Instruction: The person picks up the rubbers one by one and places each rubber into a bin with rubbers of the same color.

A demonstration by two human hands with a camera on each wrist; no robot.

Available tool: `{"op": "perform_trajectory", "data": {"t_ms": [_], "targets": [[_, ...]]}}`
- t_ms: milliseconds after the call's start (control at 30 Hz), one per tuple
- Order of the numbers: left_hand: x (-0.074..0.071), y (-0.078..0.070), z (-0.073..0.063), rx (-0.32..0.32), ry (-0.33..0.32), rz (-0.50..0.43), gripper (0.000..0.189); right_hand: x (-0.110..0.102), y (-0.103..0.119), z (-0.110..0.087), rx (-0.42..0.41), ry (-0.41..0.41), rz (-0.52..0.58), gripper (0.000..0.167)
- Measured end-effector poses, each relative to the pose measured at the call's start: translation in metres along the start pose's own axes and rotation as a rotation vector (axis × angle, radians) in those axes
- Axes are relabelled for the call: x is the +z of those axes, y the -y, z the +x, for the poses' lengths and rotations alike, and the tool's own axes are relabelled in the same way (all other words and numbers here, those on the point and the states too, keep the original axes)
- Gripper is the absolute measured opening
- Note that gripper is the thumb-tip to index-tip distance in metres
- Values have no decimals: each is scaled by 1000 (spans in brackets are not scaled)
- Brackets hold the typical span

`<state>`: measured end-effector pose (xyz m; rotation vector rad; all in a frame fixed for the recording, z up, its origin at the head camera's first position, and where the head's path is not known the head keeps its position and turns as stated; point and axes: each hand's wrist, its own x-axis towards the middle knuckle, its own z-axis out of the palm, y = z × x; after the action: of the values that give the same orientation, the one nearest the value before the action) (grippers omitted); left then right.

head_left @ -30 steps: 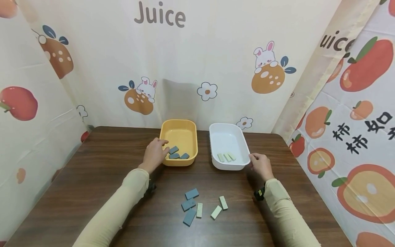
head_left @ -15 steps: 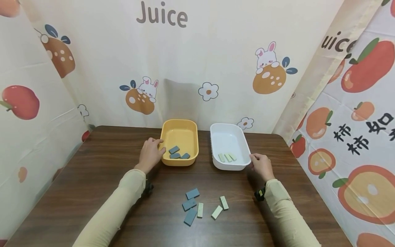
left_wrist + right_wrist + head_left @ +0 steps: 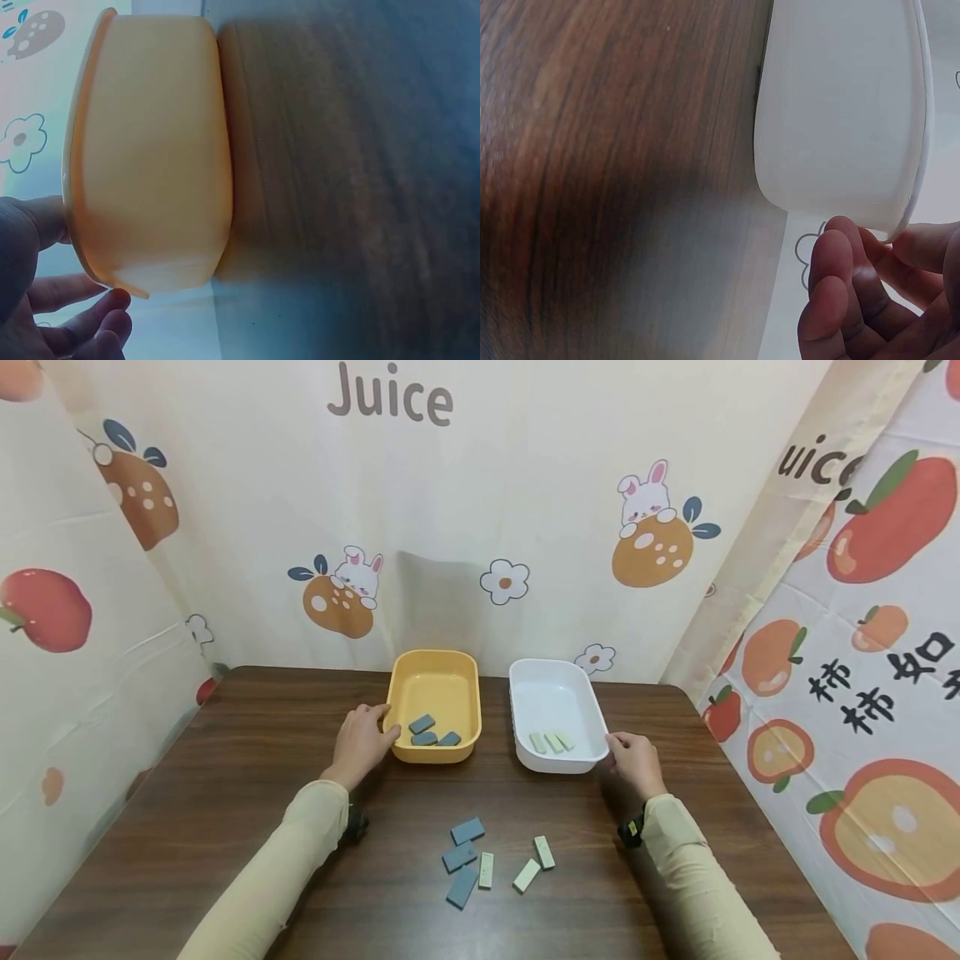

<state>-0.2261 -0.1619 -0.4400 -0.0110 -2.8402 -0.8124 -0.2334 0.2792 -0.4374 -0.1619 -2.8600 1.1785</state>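
Frame centre | your left grip (image 3: 360,742) pinches yellow tub (image 3: 435,693), right grip (image 3: 636,762) white tub (image 3: 557,702) | likely light, stiff; hold by rims (image 3: 73,142)

Dark wooden table (image 3: 187,760) down below, and a pale curtain (image 3: 517,502) climbs just behind it! Gray Juice lettering (image 3: 392,393) up top, printed rabbits (image 3: 645,503) hugging orange fruit (image 3: 633,564), a white flower (image 3: 504,582) between them; and over on the right, black characters (image 3: 867,708) near orange slices (image 3: 896,831)!

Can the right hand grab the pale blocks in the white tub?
Probably yes, once the right hand lets go of the white tub: its top is open and the pale blocks lie close by.
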Motion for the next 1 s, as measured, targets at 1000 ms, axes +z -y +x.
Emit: {"op": "perform_trajectory", "data": {"t_ms": [1000], "targets": [[6,5,-3,51,-52,-5,38,3,-1,0,3,-10,-21,41]]}}
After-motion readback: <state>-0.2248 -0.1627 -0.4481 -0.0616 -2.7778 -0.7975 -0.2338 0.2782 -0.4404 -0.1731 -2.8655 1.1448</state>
